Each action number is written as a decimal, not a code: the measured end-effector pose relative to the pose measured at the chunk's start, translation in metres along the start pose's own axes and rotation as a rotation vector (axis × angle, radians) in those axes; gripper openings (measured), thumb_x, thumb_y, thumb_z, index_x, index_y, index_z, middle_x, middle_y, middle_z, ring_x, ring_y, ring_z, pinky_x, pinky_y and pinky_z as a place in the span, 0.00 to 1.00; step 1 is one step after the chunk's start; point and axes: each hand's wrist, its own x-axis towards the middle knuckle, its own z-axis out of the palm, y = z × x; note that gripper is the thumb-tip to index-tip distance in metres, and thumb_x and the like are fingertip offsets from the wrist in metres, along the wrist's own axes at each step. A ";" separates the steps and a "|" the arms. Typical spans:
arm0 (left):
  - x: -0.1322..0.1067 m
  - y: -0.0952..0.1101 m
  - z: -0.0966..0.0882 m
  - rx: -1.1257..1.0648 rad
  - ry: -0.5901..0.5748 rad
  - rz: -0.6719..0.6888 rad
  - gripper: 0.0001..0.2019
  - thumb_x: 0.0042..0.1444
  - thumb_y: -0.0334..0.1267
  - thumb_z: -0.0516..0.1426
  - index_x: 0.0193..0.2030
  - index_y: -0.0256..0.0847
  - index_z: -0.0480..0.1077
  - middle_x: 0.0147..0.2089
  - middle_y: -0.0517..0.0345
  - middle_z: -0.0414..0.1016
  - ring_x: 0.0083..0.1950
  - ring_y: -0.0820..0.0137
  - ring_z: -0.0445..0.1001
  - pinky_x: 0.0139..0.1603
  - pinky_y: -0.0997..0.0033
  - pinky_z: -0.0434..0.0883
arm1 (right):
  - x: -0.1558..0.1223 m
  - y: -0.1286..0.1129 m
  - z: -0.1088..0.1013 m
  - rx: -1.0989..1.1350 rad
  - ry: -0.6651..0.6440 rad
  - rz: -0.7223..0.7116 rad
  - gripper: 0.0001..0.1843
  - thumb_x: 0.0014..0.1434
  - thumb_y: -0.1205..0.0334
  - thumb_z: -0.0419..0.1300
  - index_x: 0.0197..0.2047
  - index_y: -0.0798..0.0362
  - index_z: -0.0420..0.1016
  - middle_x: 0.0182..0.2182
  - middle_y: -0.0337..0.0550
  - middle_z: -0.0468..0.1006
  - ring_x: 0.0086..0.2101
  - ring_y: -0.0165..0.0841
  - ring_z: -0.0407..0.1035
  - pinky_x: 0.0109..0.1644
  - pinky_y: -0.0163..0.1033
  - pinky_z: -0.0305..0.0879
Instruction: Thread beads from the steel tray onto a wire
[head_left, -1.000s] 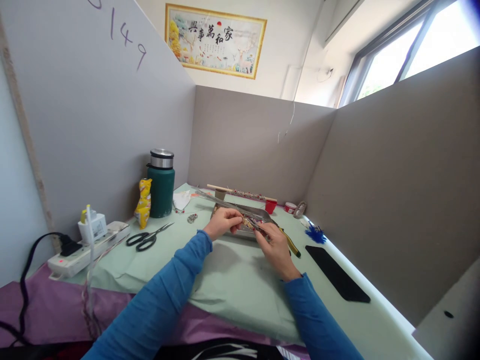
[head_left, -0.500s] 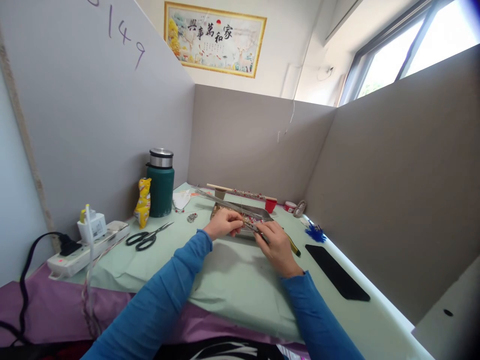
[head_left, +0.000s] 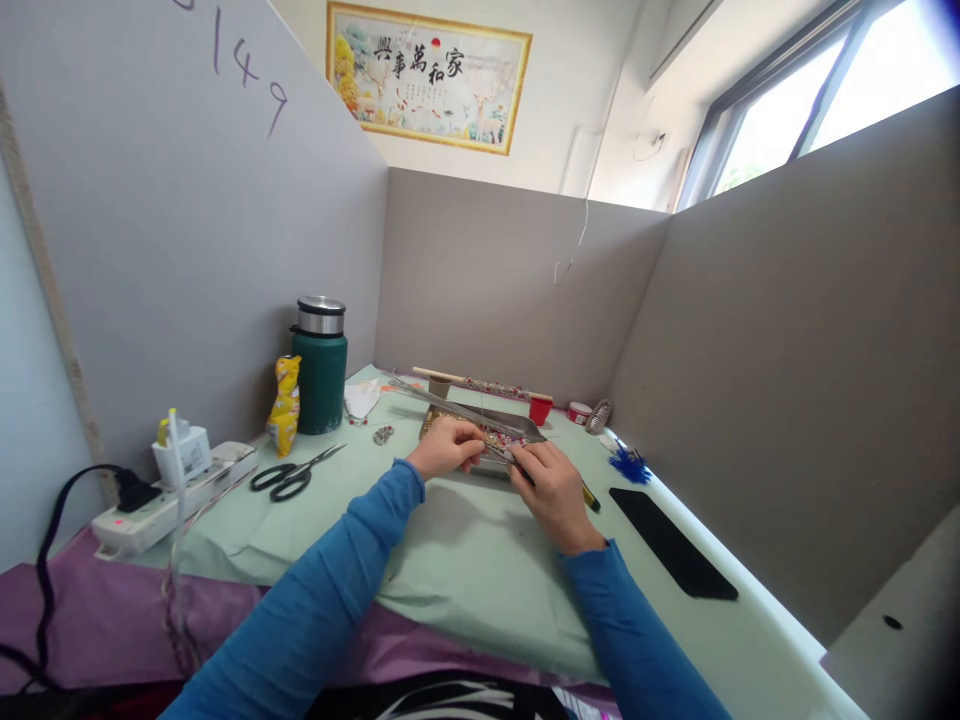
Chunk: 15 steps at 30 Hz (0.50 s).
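Note:
My left hand (head_left: 448, 447) is closed in a pinch at the near side of a shallow metal tray (head_left: 510, 420). What its fingertips hold is too small to make out. Facing it, my right hand (head_left: 553, 490) is wrapped round pliers (head_left: 592, 498), whose slim metal tip points at the left fingertips. A yellow-and-black handle end sticks out past the right palm. Small red, gold and clear beads (head_left: 504, 438) lie in the tray, partly hidden by both hands. Long thin metal rods (head_left: 435, 398) rest slantwise across the tray's back edge.
Black-handled scissors (head_left: 292, 478), a green flask (head_left: 321, 370), a yellow packet (head_left: 285, 405) and a power strip (head_left: 180, 500) are on the left. Behind stand a red cup (head_left: 540, 411) and a beaded stick (head_left: 495, 388). A black flat pad (head_left: 671, 545) and blue tuft (head_left: 628, 463) lie right.
Less of the yellow-and-black handle shows beyond my right hand than before. Both hands stay in nearly the same place, and the whole view has shifted very slightly.

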 end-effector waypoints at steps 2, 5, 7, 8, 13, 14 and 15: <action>0.000 -0.001 0.000 -0.010 -0.001 -0.001 0.07 0.48 0.36 0.54 0.25 0.34 0.68 0.20 0.59 0.71 0.18 0.77 0.66 0.20 0.79 0.64 | 0.000 0.000 0.001 -0.004 0.016 -0.011 0.12 0.59 0.64 0.51 0.43 0.52 0.73 0.34 0.45 0.73 0.36 0.35 0.64 0.39 0.40 0.60; 0.000 -0.001 0.000 -0.017 0.000 0.001 0.08 0.48 0.36 0.54 0.25 0.33 0.68 0.20 0.59 0.70 0.18 0.77 0.66 0.20 0.79 0.64 | 0.000 0.001 0.002 -0.002 0.035 -0.026 0.12 0.59 0.64 0.51 0.43 0.52 0.73 0.35 0.45 0.74 0.36 0.35 0.65 0.39 0.40 0.61; 0.000 -0.001 0.000 -0.014 0.005 0.007 0.08 0.48 0.36 0.54 0.25 0.33 0.68 0.20 0.59 0.70 0.18 0.77 0.66 0.20 0.79 0.64 | 0.000 0.001 0.002 0.005 0.035 -0.024 0.12 0.59 0.64 0.51 0.43 0.52 0.73 0.35 0.45 0.74 0.37 0.35 0.65 0.40 0.40 0.61; 0.000 0.000 0.000 -0.013 0.009 0.012 0.08 0.48 0.36 0.54 0.25 0.33 0.68 0.20 0.59 0.70 0.18 0.77 0.66 0.20 0.79 0.64 | -0.001 0.000 0.003 0.008 0.036 -0.019 0.12 0.59 0.64 0.51 0.43 0.52 0.73 0.35 0.46 0.74 0.37 0.36 0.65 0.40 0.41 0.61; 0.000 0.002 0.001 -0.032 0.030 0.026 0.07 0.47 0.35 0.54 0.25 0.33 0.69 0.20 0.58 0.70 0.18 0.76 0.67 0.20 0.77 0.64 | -0.001 -0.001 0.004 0.020 0.045 0.001 0.11 0.59 0.64 0.52 0.43 0.52 0.72 0.35 0.46 0.74 0.38 0.37 0.65 0.41 0.41 0.61; 0.000 0.002 0.001 -0.033 0.034 0.027 0.07 0.47 0.35 0.54 0.25 0.33 0.69 0.20 0.58 0.70 0.17 0.76 0.67 0.20 0.77 0.64 | -0.001 -0.001 0.004 0.019 0.046 0.001 0.11 0.59 0.64 0.52 0.44 0.52 0.72 0.35 0.46 0.74 0.39 0.36 0.65 0.41 0.41 0.61; 0.000 0.002 0.001 -0.031 0.039 0.028 0.06 0.47 0.34 0.54 0.25 0.33 0.69 0.20 0.58 0.70 0.17 0.76 0.66 0.20 0.77 0.64 | -0.001 -0.001 0.004 0.017 0.046 -0.001 0.11 0.59 0.64 0.52 0.44 0.52 0.72 0.35 0.46 0.74 0.39 0.36 0.65 0.41 0.41 0.61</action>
